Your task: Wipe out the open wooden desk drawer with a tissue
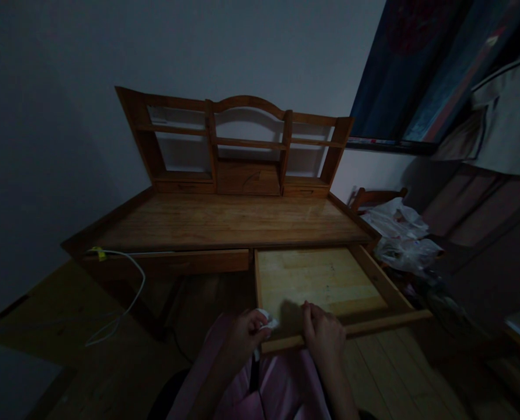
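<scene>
A wooden desk (225, 221) with a shelf hutch (242, 146) stands against the wall. Its right drawer (325, 280) is pulled far out and shows a bare pale bottom. My left hand (242, 335) is closed on a small white crumpled cloth or tissue (266, 319) at the drawer's front left corner. My right hand (323, 332) rests on the drawer's front edge, fingers curled over it. The left drawer (172, 262) is pushed in.
A white cable (129, 291) with a yellow tag hangs off the desk's left front edge. White plastic bags (400, 233) sit on a chair to the right. A dark hanging picture and clothing are at the upper right. Wooden floor lies below.
</scene>
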Available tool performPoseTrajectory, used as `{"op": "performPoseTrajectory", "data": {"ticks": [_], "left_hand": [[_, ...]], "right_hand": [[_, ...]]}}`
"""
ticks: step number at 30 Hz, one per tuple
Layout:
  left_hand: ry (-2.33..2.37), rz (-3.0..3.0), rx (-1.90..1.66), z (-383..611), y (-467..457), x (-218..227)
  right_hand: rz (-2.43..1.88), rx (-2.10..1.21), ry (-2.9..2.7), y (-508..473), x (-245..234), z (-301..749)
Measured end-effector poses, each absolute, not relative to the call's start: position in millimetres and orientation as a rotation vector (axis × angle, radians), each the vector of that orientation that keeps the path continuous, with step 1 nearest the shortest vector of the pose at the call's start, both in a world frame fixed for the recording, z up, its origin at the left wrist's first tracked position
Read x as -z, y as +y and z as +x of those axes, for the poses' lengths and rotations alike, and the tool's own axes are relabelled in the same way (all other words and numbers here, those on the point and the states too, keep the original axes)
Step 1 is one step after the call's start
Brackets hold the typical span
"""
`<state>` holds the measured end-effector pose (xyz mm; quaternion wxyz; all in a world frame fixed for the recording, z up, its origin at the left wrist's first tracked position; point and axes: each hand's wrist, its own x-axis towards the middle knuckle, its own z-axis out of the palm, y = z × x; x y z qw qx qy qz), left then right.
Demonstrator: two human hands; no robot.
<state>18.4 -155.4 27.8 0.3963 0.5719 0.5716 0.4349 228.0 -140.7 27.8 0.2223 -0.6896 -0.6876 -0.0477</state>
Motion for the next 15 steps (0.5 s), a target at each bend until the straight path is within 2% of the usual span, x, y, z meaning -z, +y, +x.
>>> {"op": "performPoseTrajectory", "data": {"ticks": [15], "left_hand": [[1.423,1.337,-1.159,25,-163,-14]], "right_hand": [[-1.918,0.113,-1.884,-145,-34,226]]}}
